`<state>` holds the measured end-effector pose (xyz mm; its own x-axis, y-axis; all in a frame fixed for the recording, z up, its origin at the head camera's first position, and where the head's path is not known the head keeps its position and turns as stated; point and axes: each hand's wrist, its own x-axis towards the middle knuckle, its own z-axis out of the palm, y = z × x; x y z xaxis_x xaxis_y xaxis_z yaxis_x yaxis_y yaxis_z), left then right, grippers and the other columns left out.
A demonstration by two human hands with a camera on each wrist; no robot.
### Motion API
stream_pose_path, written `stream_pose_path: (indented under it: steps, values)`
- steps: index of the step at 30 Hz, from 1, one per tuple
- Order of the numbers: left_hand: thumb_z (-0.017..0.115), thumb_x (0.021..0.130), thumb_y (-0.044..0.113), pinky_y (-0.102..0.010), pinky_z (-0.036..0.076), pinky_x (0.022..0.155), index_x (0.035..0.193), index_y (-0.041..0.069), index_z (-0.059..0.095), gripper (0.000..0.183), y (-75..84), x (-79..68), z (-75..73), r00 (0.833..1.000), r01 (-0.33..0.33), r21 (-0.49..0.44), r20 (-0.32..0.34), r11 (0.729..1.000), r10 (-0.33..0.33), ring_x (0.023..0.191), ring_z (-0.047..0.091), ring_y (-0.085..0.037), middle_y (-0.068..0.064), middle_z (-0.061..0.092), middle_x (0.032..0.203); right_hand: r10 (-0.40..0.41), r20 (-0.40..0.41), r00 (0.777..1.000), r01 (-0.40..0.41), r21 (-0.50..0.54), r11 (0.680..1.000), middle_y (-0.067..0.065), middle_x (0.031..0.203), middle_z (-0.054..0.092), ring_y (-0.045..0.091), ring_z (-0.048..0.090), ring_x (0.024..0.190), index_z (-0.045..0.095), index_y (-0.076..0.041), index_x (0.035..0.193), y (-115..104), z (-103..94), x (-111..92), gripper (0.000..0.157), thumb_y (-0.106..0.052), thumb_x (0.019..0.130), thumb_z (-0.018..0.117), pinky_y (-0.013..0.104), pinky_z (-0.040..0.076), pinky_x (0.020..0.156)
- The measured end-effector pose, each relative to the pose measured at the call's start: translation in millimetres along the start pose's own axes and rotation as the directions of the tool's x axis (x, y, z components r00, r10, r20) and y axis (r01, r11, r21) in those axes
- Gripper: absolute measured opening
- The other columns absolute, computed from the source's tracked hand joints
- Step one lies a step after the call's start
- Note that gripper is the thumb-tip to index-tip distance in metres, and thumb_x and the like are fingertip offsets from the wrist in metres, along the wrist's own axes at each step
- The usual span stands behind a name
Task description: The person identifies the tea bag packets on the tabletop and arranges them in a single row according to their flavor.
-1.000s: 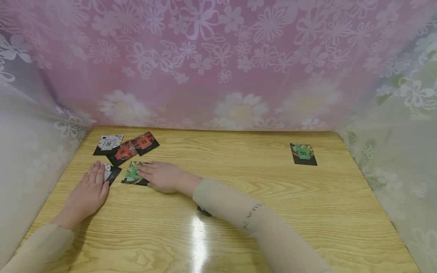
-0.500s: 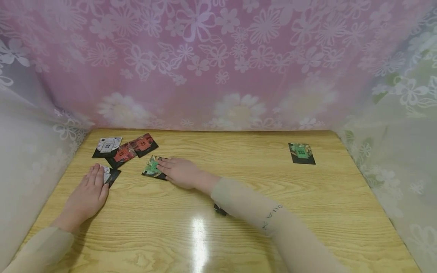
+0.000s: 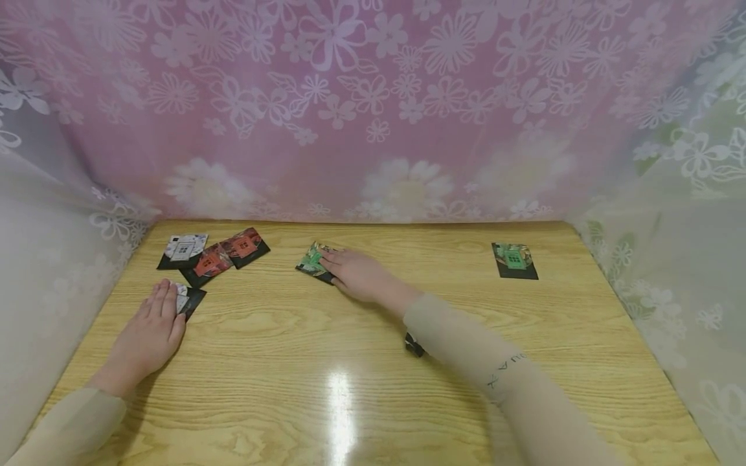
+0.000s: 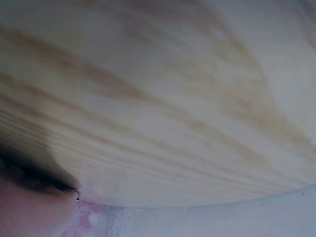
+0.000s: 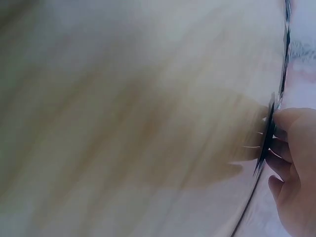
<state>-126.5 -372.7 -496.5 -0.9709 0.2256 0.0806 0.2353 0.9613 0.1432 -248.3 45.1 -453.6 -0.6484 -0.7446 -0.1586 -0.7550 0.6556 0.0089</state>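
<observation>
In the head view my left hand [image 3: 146, 336] lies flat on a white-and-black square packet [image 3: 192, 301] at the left of the table. Its fingers are straight and cover much of that packet. Farther right, my right hand [image 3: 364, 275] rests with extended fingers on a green-and-black packet [image 3: 311, 260], hiding its right part. The right wrist view shows the same packet [image 5: 267, 136] edge-on, thin and dark, under the fingertips of the right hand [image 5: 298, 163]. Only a blurred part of the left hand [image 4: 34, 212] appears in the left wrist view.
Another white packet [image 3: 183, 249] and two red packets, one nearer [image 3: 208, 262] and one farther [image 3: 247, 247], overlap or touch at the back left. A second green packet [image 3: 514, 259] lies at the back right. Floral curtains [image 3: 373, 116] surround the wooden table [image 3: 262, 388].
My right hand has slid the green packet rightward and a little away across the table, from beside the left packets toward the middle. The left hand has stayed on its white packet.
</observation>
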Motion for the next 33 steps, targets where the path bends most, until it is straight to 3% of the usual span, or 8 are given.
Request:
stream_pose_path:
  steps: [12, 19, 25, 33]
  values:
    - [0.038, 0.113, 0.020, -0.068, 0.022, 0.130, 0.159, -0.021, 0.017, 0.065, 0.2, 1.6, 0.0, 1.000, 0.009, 0.000, 0.025, 1.000, -0.009, 0.156, 0.021, -0.059, -0.046, 0.022, 0.164, 0.099, -0.043, 0.994, -0.098, 0.026, 0.995, 0.011, 0.174, 0.031, 0.030, 0.034, 0.161, 0.036, -0.007, 0.165, 51.2, 11.6, -40.4, 0.058, -0.030, 0.114, 0.050, 0.046, 0.025, 0.135]
    - [0.038, 0.112, 0.019, -0.062, 0.014, 0.134, 0.158, -0.022, 0.018, 0.065, -2.5, 0.3, 0.6, 1.000, 0.002, 0.014, 0.005, 1.000, -0.002, 0.157, 0.021, -0.059, -0.047, 0.022, 0.164, 0.165, -0.095, 0.982, -0.163, 0.027, 0.986, 0.014, 0.172, 0.036, 0.034, 0.040, 0.158, 0.040, -0.005, 0.163, 76.0, 19.6, -71.2, 0.058, -0.030, 0.113, 0.053, 0.049, 0.029, 0.134]
    - [0.035, 0.113, 0.021, -0.062, 0.011, 0.135, 0.159, -0.021, 0.016, 0.065, -3.4, 0.5, 1.0, 1.000, -0.001, 0.000, 0.018, 1.000, 0.001, 0.157, 0.019, -0.059, -0.047, 0.020, 0.164, 0.205, -0.104, 0.973, -0.204, 0.021, 0.979, 0.017, 0.169, 0.040, 0.036, 0.044, 0.155, 0.044, -0.002, 0.161, 90.2, 20.8, -100.9, 0.057, -0.029, 0.112, 0.055, 0.051, 0.032, 0.132]
    - [0.037, 0.113, 0.019, -0.065, 0.018, 0.132, 0.158, -0.022, 0.018, 0.064, -2.3, 0.6, 2.8, 1.000, -0.007, 0.014, 0.000, 1.000, 0.007, 0.156, 0.022, -0.060, -0.047, 0.022, 0.163, 0.261, -0.124, 0.957, -0.261, 0.013, 0.965, 0.019, 0.167, 0.043, 0.037, 0.047, 0.153, 0.046, 0.000, 0.159, 104.2, 26.6, -138.8, 0.058, -0.029, 0.110, 0.058, 0.053, 0.037, 0.129]
